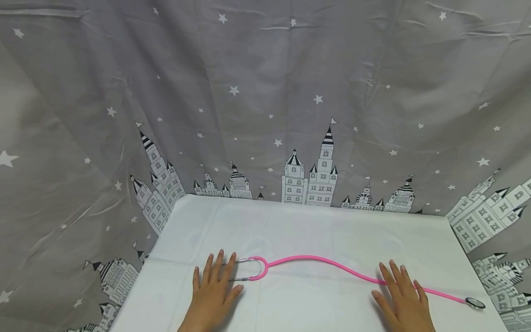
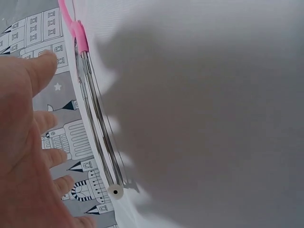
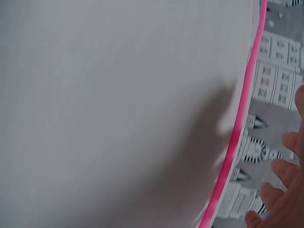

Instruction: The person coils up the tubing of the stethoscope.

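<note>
A stethoscope with pink tubing (image 1: 319,259) lies stretched across the white table, its metal ear tubes (image 2: 97,118) at the left and its round chest piece (image 1: 474,303) at the right. My left hand (image 1: 212,291) hovers over the ear-tube end with fingers spread, hiding the ear tips in the head view; a pale ear tip (image 2: 115,191) shows in the left wrist view. My right hand (image 1: 402,295) is above the tubing near the chest piece, fingers extended, and covers a short stretch of it. Neither hand grips anything.
White cloth covers the table (image 1: 232,221). Behind it and along both sides hangs a grey curtain (image 1: 265,92) printed with stars and castles. Shadows of the hands fall on the cloth.
</note>
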Tool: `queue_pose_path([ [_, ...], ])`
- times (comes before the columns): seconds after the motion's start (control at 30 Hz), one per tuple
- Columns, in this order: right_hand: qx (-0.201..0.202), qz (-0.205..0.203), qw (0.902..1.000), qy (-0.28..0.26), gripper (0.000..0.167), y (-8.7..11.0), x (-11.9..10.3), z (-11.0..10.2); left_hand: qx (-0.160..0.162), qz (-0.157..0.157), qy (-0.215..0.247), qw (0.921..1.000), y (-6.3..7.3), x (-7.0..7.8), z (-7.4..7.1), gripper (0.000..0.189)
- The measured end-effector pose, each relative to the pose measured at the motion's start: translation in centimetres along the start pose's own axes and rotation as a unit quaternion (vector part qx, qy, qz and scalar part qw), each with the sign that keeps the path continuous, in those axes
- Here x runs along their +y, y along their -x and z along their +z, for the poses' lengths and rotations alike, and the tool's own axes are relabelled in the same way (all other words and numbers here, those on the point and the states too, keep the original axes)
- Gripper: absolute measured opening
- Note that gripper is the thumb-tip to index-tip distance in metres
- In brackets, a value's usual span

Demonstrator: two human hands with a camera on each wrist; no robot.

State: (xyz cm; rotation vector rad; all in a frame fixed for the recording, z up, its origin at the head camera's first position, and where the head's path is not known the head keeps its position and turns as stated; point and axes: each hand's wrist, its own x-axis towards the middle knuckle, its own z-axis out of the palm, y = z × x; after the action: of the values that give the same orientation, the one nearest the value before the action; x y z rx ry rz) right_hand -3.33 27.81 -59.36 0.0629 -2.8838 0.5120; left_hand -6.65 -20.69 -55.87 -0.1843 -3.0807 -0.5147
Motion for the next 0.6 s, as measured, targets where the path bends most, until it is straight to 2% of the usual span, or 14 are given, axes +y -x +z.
queue_pose_path([
  [0.3,0.025,-0.081,0.9953,-0.047,0.075,-2.7,-3.6,1.7,0.011,0.041,-0.006,0.9991,-0.9,0.2,0.0,0.071],
  [0.5,0.042,-0.125,0.9888,-0.07,0.075,-4.4,-5.3,2.1,0.008,0.053,-0.022,0.9983,-1.5,0.1,0.0,0.066],
  [0.6,0.033,-0.146,0.9862,-0.07,0.073,-5.3,-6.3,2.4,0.008,0.059,-0.029,0.9978,-1.9,-0.1,-0.1,0.064],
])
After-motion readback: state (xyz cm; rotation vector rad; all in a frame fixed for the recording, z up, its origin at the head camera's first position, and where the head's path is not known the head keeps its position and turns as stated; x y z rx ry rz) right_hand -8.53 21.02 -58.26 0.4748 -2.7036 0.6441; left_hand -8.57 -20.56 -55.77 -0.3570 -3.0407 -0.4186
